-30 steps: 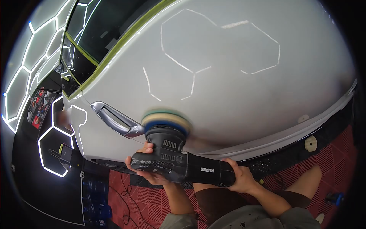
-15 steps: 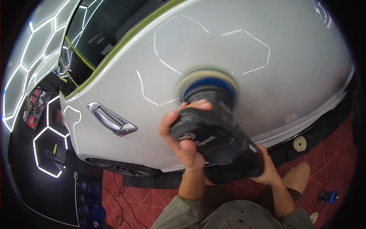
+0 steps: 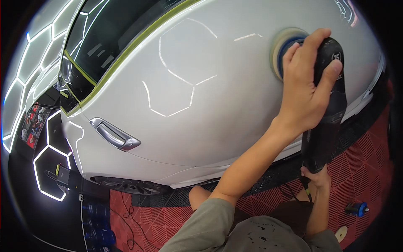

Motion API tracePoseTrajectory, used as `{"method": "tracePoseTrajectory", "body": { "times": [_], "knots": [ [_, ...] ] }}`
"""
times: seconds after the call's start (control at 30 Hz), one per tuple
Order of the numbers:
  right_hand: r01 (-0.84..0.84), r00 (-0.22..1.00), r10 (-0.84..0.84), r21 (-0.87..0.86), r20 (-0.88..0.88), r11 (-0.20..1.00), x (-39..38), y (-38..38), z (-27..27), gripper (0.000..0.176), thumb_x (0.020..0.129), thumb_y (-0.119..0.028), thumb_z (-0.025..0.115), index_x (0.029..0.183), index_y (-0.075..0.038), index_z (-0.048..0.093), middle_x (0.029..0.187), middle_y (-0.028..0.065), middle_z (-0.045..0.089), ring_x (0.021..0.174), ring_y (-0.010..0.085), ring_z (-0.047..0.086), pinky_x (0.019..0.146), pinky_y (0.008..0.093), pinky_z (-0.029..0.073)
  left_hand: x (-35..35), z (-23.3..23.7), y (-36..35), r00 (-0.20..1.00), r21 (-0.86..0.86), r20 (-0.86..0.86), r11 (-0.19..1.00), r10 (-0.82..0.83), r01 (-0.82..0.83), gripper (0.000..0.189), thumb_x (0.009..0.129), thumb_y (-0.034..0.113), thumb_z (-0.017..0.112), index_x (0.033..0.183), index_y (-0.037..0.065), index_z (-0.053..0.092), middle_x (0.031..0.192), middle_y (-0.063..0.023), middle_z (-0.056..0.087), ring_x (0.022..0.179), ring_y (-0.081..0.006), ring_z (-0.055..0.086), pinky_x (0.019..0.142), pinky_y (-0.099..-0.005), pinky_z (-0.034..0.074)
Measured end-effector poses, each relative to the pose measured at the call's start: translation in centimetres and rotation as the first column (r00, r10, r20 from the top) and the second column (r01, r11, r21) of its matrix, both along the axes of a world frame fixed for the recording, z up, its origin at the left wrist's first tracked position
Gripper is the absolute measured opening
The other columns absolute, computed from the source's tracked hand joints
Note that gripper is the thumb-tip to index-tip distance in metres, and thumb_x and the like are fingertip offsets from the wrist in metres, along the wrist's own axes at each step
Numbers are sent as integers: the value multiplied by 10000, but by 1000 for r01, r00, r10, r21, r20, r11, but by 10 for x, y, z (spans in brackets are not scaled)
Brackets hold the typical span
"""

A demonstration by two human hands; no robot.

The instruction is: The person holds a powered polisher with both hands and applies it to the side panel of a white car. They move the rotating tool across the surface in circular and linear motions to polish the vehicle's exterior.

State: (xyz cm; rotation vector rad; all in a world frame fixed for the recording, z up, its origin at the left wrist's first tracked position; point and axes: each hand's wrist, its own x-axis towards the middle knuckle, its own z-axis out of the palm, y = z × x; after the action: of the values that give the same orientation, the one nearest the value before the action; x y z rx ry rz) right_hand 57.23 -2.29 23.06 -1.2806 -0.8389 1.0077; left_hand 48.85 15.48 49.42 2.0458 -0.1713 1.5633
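Left hand [image 3: 305,86] curls over the polisher's [image 3: 324,126] head [image 3: 332,49] and right hand [image 3: 321,177] wraps its tail [image 3: 315,155], its pad [image 3: 277,51] seemingly on the door [image 3: 231,122] well right of the handle [image 3: 115,135], and being likely heavy and stiff, it best suits gripping at those two ends.

Left hand [image 3: 305,90] curls far ahead, right hand [image 3: 320,177] (also curled) nearer.

I see round cream-and-blue pad [image 3: 276,56] partly hidden behind bare left hand [image 3: 303,90]; silver-grey car [image 3: 235,101] cut off at top edge, dark spoked wheel [image 3: 132,185] half hidden.
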Motion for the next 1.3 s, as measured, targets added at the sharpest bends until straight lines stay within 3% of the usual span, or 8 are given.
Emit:
{"method": "tracePoseTrajectory", "body": {
  "times": [0.17, 0.23, 0.33, 0.5, 0.7, 1.0, 1.1, 1.3],
  "knots": [
    [-79, 980, 28, 257, 196, 963, -70, 32, 57, 880, 628, -30, 805, 1395, -18, 374, 1163, 100, 591, 1076, 211, 586, 968, 346, 446, -98, -9, 4, 982, -323, 128, 930, -140, 175, 505, 958, 235, 592, 1387, 22, 433, 1110, -175, 639, 1058, -233, 590, 965, -391, 460],
    [-182, 965, 110, 307, 238, 934, -96, 44, 69, 940, 626, -47, 816, 1429, -32, 326, 1201, 128, 591, 1124, 233, 586, 993, 356, 437, -142, -9, 7, 991, -292, 129, 954, -35, 71, 623, 987, 366, 549, 1443, 24, 297, 1132, -292, 628, 993, -287, 657, 878, -374, 537],
    [-322, 914, 204, 322, 349, 890, -135, 64, 70, 987, 640, -92, 836, 1449, -53, 272, 1251, 195, 597, 1172, 301, 608, 988, 382, 460, -202, -16, 18, 977, -277, 188, 960, 101, -46, 627, 1011, 443, 457, 1455, 39, 277, 1140, -319, 609, 1000, -316, 653, 865, -390, 550],
    [-399, 878, 256, 322, 405, 858, -195, 94, 100, 943, 665, -109, 821, 1437, -87, 279, 1056, 206, 683, 961, 390, 692, 835, 396, 546, -289, -15, 47, 932, -282, 316, 956, 176, -85, 569, 1042, 448, 355, 1477, 91, 268, 1201, -350, 562, 1013, -339, 647, 849, -427, 571],
    [-458, 849, 307, 308, 431, 834, -252, 108, 107, 955, 687, -177, 828, 1450, -92, 259, 1021, 225, 688, 912, 416, 688, 789, 428, 552, -361, -18, 59, 915, -332, 402, 936, 30, 114, 549, 1040, 442, 364, 1478, 119, 291, 1224, -325, 554, 1064, -362, 630, 866, -475, 573],
    [-470, 831, 350, 210, 432, 857, -237, 105, 120, 959, 685, -153, 820, 1461, -103, 259, 1023, 223, 690, 914, 433, 678, 802, 443, 553, -349, -10, 53, 898, -356, 440, 915, -16, 190, 563, 1037, 457, 358, 1468, 102, 283, 1194, -322, 569, 1031, -346, 638, 861, -454, 567],
    [-405, 864, 287, 234, 414, 884, -204, 92, 120, 951, 671, -110, 815, 1456, -89, 279, 1098, 223, 668, 991, 402, 672, 867, 418, 533, -310, -10, 53, 920, -340, 385, 938, 80, 61, 595, 1029, 468, 374, 1460, 69, 278, 1168, -327, 585, 1048, -340, 638, 863, -433, 564],
    [-217, 956, 143, 292, 256, 931, -119, 49, 111, 959, 628, -44, 799, 1451, -10, 309, 1294, 141, 559, 1207, 234, 548, 1035, 342, 395, -175, 15, 27, 931, -278, 291, 912, -221, 303, 612, 1001, 266, 536, 1470, 33, 220, 1195, -295, 610, 1074, -263, 630, 904, -364, 523]
  ]
}}
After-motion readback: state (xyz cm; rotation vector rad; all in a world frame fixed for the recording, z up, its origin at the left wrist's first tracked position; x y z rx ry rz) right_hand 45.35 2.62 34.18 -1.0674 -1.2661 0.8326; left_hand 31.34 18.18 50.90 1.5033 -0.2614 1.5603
